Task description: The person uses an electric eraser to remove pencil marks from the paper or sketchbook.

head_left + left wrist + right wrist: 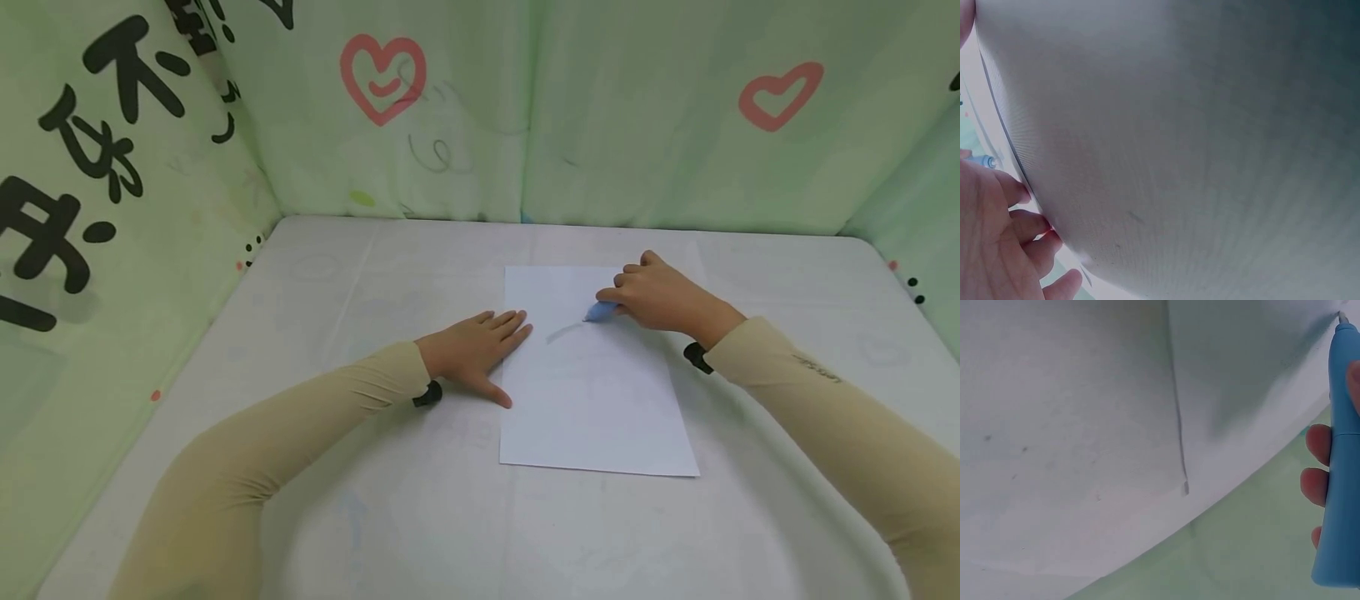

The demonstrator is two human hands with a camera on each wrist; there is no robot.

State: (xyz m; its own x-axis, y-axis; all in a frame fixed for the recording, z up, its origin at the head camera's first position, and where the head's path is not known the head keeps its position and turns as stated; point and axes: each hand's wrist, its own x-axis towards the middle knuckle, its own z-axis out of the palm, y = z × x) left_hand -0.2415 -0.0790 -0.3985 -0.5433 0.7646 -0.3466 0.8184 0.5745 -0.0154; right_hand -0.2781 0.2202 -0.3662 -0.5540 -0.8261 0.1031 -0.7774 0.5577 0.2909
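White paper with a faint grey arc.
Right hand grips a blue pen; left hand lies flat, fingers straight, on its edge.

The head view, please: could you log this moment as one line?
right hand: grips blue pen, tip on white paper | left hand: flat, fingers on paper's left edge | grey curved stroke on paper

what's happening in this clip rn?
A person is drawing on a white sheet of paper that lies on a grey table. The right hand grips a blue pen with its tip on the sheet, at the end of a faint curved grey line. The left hand rests flat, fingers straight, at the sheet's left edge. Green fabric walls with red hearts surround the table.
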